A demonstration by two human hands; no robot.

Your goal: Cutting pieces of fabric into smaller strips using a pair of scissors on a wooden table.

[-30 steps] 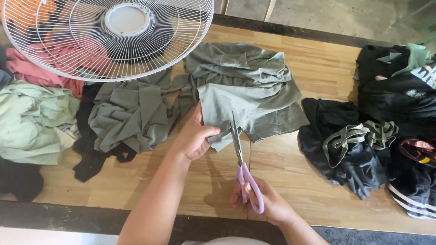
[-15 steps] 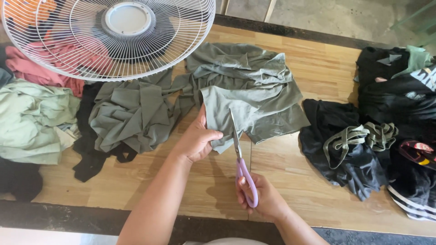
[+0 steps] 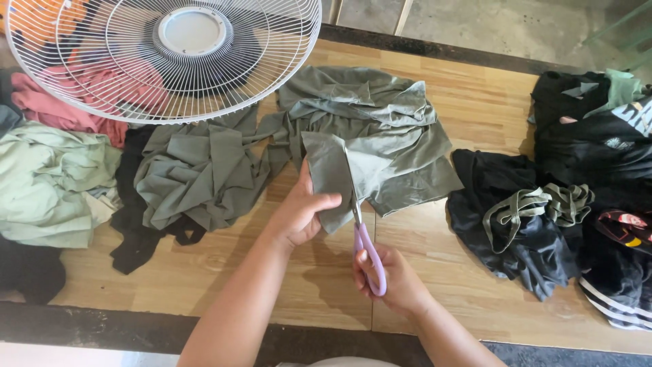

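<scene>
An olive-green cloth (image 3: 387,146) lies bunched on the wooden table (image 3: 468,285). My left hand (image 3: 302,211) pinches its near left flap and holds it up. My right hand (image 3: 394,278) grips scissors with purple handles (image 3: 367,248). Their blades point away from me and run up into the cloth's near edge, just right of my left thumb. The blade tips are hidden in the fabric fold.
A white fan grille (image 3: 170,54) hangs over the back left. Pink (image 3: 61,109), pale green (image 3: 47,183) and more olive cloth (image 3: 197,173) pile up at the left. Black garments (image 3: 584,156) with olive strips (image 3: 536,204) fill the right side. The table's dark front edge (image 3: 102,326) is near.
The scissors have advanced farther up into the olive cloth. My left hand has shifted slightly along the flap it holds.
</scene>
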